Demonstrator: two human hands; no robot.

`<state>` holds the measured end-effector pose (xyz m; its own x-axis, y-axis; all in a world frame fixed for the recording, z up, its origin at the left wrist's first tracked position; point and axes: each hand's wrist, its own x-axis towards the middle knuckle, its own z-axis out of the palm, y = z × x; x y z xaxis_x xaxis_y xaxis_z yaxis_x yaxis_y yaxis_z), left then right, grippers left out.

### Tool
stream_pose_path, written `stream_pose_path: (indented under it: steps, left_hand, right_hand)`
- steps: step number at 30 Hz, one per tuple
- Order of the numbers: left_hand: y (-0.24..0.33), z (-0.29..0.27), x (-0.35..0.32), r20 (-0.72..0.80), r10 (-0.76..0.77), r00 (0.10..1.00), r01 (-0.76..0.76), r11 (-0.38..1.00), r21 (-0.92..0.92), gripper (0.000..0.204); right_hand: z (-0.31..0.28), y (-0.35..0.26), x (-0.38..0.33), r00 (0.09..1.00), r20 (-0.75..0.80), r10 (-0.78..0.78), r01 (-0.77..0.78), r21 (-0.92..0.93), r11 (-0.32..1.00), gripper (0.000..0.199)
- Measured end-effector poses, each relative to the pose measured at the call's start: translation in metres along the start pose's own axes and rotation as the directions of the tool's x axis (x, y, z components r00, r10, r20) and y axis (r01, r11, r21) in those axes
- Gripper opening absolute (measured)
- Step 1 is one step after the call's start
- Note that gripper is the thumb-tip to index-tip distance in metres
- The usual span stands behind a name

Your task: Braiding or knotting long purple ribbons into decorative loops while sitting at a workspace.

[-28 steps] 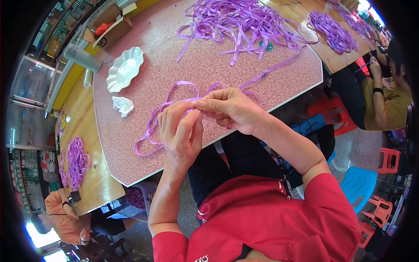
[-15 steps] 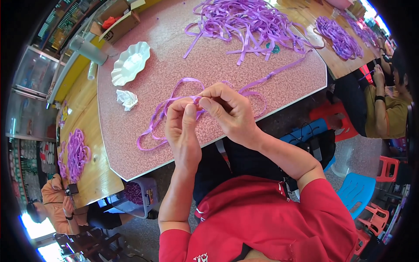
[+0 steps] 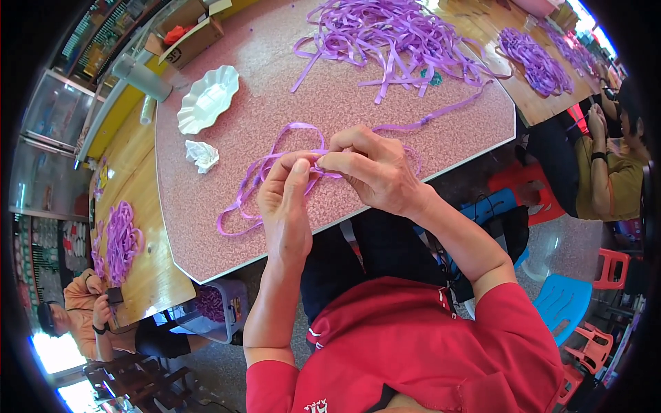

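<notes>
Both hands meet above the near part of the pink tabletop, pinching a thin purple ribbon (image 3: pixel 240 199). My left hand (image 3: pixel 286 203) is closed, its thumb and forefinger pressed together on the ribbon. Close beside it, my right hand (image 3: pixel 375 168) has its fingers curled in on the same ribbon, and they hide the exact spot being gripped. Loose loops of the ribbon lie on the table to the left of and behind my hands. A further knotted purple length (image 3: pixel 425 120) stretches away to the far right.
A large heap of purple ribbons (image 3: pixel 392 34) covers the far table. At the left are a white scalloped dish (image 3: pixel 208 100), crumpled tissue (image 3: pixel 202 156) and a grey-green bottle (image 3: pixel 142 78). One person (image 3: pixel 93 313) sits at the left, another (image 3: pixel 606 158) at the right. Blue stool (image 3: pixel 561 306) at lower right.
My right hand has rolled over, with its back turned more upward and its fingers curled in. The left hand keeps its pinch, almost in place.
</notes>
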<state>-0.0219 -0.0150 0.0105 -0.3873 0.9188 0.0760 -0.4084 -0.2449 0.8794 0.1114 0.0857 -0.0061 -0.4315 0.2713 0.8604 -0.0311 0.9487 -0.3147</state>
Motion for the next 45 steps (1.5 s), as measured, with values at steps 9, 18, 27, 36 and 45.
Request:
stream_pose_path:
  steps: [9, 18, 27, 36, 45]
  left_hand:
    - [-0.010, -0.007, 0.002, 0.134, 0.349, 0.927, -0.367, 0.785, 0.499, 0.011]
    - [-0.019, -0.004, 0.004, -0.023, 0.118, 0.993, -0.109, 0.962, 0.251, 0.008]
    - [-0.024, -0.013, 0.008, 0.014, 0.102, 0.995, -0.102, 0.967, 0.231, 0.008]
    - [-0.023, -0.017, 0.011, 0.060, 0.114, 0.992, -0.127, 0.945, 0.303, 0.014]
    - [-0.008, -0.011, 0.015, 0.536, 0.615, 0.578, -0.613, -0.106, 0.783, 0.029]
  right_hand:
    - [-0.001, -0.002, 0.006, 0.988, 0.052, 0.144, -0.151, 0.156, 0.976, 0.018]
    - [0.000, -0.016, 0.007, 0.922, 0.032, 0.385, -0.384, 0.187, 0.904, 0.009]
    - [-0.003, -0.019, 0.012, 0.505, 0.450, 0.736, -0.770, 0.621, 0.148, 0.014]
    - [-0.003, -0.011, 0.012, 0.381, 0.624, 0.683, -0.734, 0.653, -0.186, 0.014]
    - [-0.006, -0.011, 0.010, 0.356, 0.625, 0.695, -0.720, 0.658, -0.222, 0.017]
